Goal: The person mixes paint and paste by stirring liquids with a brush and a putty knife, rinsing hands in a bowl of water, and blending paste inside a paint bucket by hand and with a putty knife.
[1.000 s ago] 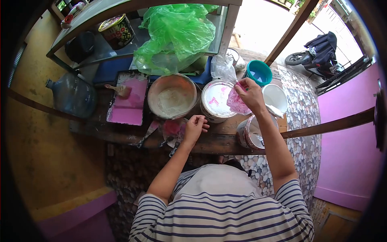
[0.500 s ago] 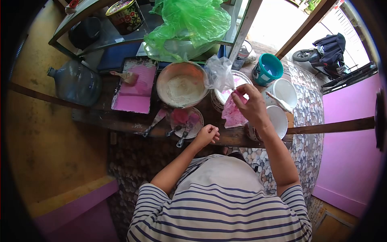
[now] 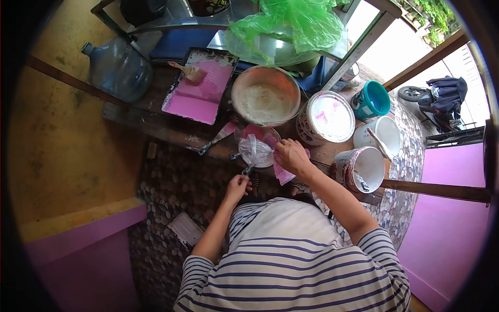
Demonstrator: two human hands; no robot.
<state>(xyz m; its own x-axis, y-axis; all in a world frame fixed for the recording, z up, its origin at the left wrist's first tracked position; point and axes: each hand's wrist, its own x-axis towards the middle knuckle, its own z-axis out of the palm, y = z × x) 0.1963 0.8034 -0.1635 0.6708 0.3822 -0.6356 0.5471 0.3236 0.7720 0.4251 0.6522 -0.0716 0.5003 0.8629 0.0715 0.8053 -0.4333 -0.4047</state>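
Note:
My right hand [image 3: 292, 157] is closed on a clear plastic bag [image 3: 257, 151] with a pink-smeared end [image 3: 284, 175]. The bag's clear part hangs over a round dish, hiding much of it and of the putty knives lying there. My left hand [image 3: 237, 188] is curled shut at the dark handle end of a putty knife [image 3: 248, 170]; whether the fingers grip it I cannot tell. Left of the dish, another putty knife [image 3: 218, 138] with a pink blade lies at the bench edge.
A paint tray [image 3: 194, 108] of pink paint carries a brush [image 3: 193, 74]. Beside it stand a basin [image 3: 266, 98] with whitish powder, a pink-spotted lidded bucket [image 3: 331, 116], a teal bucket [image 3: 375, 99] and white buckets [image 3: 368, 169]. A large water bottle [image 3: 119, 70] stands left.
My right hand has carried the plastic bag left and toward me, from beside the lidded bucket to over the dish. My left hand has come to the putty knife's handle end. The view has shifted.

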